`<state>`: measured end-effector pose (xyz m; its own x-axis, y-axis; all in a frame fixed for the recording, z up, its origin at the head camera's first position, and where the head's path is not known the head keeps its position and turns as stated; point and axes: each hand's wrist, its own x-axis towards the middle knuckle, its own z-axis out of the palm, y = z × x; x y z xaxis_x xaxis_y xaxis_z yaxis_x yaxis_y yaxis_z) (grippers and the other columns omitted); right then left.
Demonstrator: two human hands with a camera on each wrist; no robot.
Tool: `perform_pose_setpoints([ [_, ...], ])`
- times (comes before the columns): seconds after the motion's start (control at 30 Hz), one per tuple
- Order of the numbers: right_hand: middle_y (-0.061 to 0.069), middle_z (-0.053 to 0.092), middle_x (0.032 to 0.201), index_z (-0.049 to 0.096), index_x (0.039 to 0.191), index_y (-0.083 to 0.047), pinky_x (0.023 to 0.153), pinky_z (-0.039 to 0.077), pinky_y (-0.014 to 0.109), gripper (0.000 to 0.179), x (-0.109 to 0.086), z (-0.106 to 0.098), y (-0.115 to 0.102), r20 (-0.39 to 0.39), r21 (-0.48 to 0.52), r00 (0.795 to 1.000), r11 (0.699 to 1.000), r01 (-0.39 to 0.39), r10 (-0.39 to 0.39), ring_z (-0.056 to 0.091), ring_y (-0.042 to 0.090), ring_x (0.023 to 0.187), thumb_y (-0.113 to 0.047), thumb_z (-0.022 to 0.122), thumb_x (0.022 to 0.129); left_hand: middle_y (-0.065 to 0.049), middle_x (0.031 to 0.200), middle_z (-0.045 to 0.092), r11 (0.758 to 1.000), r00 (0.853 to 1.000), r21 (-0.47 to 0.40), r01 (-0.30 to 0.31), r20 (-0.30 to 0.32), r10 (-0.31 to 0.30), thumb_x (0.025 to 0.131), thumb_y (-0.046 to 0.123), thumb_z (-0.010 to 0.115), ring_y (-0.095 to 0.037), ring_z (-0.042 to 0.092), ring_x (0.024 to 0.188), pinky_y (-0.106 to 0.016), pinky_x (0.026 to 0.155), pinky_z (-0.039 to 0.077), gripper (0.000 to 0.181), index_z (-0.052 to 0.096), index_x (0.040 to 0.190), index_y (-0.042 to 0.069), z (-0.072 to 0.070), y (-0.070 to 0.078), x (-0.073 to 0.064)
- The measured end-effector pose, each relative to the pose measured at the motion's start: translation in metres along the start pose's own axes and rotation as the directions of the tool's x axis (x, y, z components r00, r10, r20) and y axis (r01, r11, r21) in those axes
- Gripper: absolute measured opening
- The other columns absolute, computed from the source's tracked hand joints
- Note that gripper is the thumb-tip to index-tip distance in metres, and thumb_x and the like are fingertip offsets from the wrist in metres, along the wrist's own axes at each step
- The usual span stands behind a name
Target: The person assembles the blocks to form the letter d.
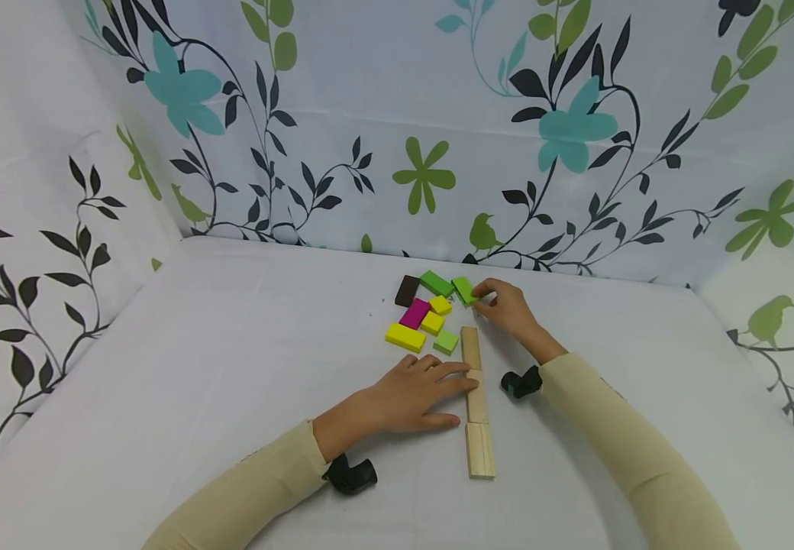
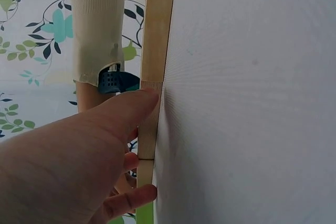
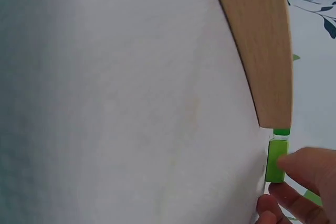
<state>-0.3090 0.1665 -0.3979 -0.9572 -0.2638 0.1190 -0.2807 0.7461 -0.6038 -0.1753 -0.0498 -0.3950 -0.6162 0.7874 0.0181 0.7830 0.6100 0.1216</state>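
My right hand [image 1: 509, 312] pinches a bright green block [image 1: 463, 290] at the far end of a group of coloured blocks. In the right wrist view, thumb and fingers are on that green block, just beyond the end of a wooden strip. Three plain wooden blocks [image 1: 481, 451] lie end to end in a straight line pointing away from me. With fingers spread, my left hand [image 1: 414, 395] reaches to the left side of this line, and its fingertips touch the wood. The left wrist view shows its thumb against a wooden block [image 2: 159, 30].
Left of the line's far end lie a dark brown block [image 1: 407, 290], a green block [image 1: 436, 283], a magenta block [image 1: 414, 313], a long yellow block [image 1: 405, 338], small yellow blocks [image 1: 432, 322] and a light green block [image 1: 446, 341]. A leaf-patterned curtain [image 1: 342, 92] hangs behind the white table [image 1: 266, 328].
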Motion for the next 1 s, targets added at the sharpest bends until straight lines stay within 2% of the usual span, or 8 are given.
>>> perform_pose_setpoints([
  [0.2, 0.022, 0.059, 0.124, 0.065, 0.108, 0.001, 0.065, 0.045, 0.03, 0.021, 0.0, -0.002, -0.003, -0.005, -0.044, 1.0, 0.999, 0.001, -0.001, 0.055, 0.027, 0.08, -0.013, 0.064, 0.093, 0.005, 0.156, 0.033, 1.0, 1.0, -0.007, 0.003, 0.003, -0.003, 0.097, 0.05, 0.053, -0.019, 0.041, 0.13, -0.04, 0.1, 0.04, 0.058, 0.039, 0.149, 0.03, 0.001, 0.0, 0.002],
  [0.3, 0.02, 0.063, 0.121, 0.066, 0.105, 0.0, 0.061, 0.044, 0.028, 0.016, -0.001, -0.004, -0.006, 0.015, -0.107, 1.0, 0.994, 0.018, -0.017, 0.055, 0.024, 0.075, -0.012, 0.065, 0.093, 0.006, 0.156, 0.032, 1.0, 1.0, -0.007, 0.007, 0.012, -0.007, 0.096, 0.05, 0.053, -0.019, 0.041, 0.131, -0.04, 0.1, 0.04, 0.058, 0.039, 0.149, 0.031, 0.002, 0.001, 0.002],
  [0.43, 0.016, 0.069, 0.11, 0.068, 0.103, -0.003, 0.066, 0.049, 0.034, 0.014, -0.005, -0.006, -0.011, 0.052, -0.223, 0.998, 0.973, 0.058, -0.048, 0.059, 0.025, 0.078, -0.012, 0.065, 0.093, 0.007, 0.157, 0.032, 1.0, 1.0, 0.006, 0.016, 0.017, -0.016, 0.096, 0.05, 0.053, -0.018, 0.041, 0.131, -0.039, 0.101, 0.039, 0.058, 0.038, 0.15, 0.032, 0.002, 0.001, 0.001],
  [0.5, 0.016, 0.068, 0.11, 0.068, 0.103, -0.004, 0.071, 0.051, 0.038, 0.014, -0.006, -0.006, -0.013, 0.068, -0.26, 0.996, 0.963, 0.078, -0.062, 0.06, 0.026, 0.082, -0.013, 0.066, 0.093, 0.007, 0.156, 0.032, 1.0, 1.0, 0.009, 0.02, 0.015, -0.02, 0.096, 0.05, 0.053, -0.018, 0.041, 0.131, -0.039, 0.101, 0.039, 0.058, 0.038, 0.149, 0.032, 0.002, 0.001, 0.001],
  [0.57, 0.017, 0.067, 0.114, 0.069, 0.104, -0.004, 0.077, 0.052, 0.042, 0.015, -0.008, -0.006, -0.015, 0.08, -0.274, 0.994, 0.958, 0.09, -0.071, 0.062, 0.028, 0.088, -0.014, 0.067, 0.092, 0.007, 0.156, 0.033, 1.0, 1.0, 0.015, 0.02, 0.01, -0.02, 0.096, 0.05, 0.054, -0.018, 0.041, 0.131, -0.038, 0.1, 0.039, 0.058, 0.039, 0.149, 0.032, 0.003, 0.001, 0.001],
  [0.63, 0.017, 0.066, 0.118, 0.069, 0.106, -0.004, 0.077, 0.053, 0.043, 0.017, -0.011, -0.006, -0.016, 0.097, -0.279, 0.992, 0.955, 0.1, -0.075, 0.062, 0.029, 0.088, -0.014, 0.067, 0.092, 0.007, 0.156, 0.033, 1.0, 1.0, 0.014, 0.017, 0.005, -0.017, 0.096, 0.05, 0.054, -0.018, 0.041, 0.13, -0.038, 0.099, 0.04, 0.058, 0.04, 0.149, 0.031, 0.003, 0.001, 0.001],
  [0.8, 0.018, 0.064, 0.12, 0.07, 0.112, -0.002, 0.07, 0.051, 0.036, 0.022, -0.019, -0.006, -0.014, 0.11, -0.272, 0.99, 0.956, 0.115, -0.088, 0.059, 0.025, 0.081, -0.009, 0.066, 0.092, 0.005, 0.156, 0.033, 1.0, 1.0, 0.0, 0.003, 0.004, -0.003, 0.096, 0.05, 0.053, -0.019, 0.041, 0.13, -0.04, 0.1, 0.04, 0.058, 0.04, 0.149, 0.03, 0.004, 0.001, 0.001],
  [1.0, 0.02, 0.064, 0.118, 0.071, 0.109, 0.003, 0.072, 0.051, 0.036, 0.02, -0.028, -0.008, -0.012, 0.112, -0.222, 0.975, 0.951, 0.215, -0.194, 0.06, 0.022, 0.081, -0.003, 0.065, 0.09, 0.005, 0.157, 0.032, 1.0, 1.0, -0.006, 0.01, 0.016, -0.01, 0.096, 0.049, 0.054, -0.02, 0.041, 0.131, -0.042, 0.103, 0.039, 0.059, 0.038, 0.15, 0.03, 0.003, 0.001, 0.001],
])
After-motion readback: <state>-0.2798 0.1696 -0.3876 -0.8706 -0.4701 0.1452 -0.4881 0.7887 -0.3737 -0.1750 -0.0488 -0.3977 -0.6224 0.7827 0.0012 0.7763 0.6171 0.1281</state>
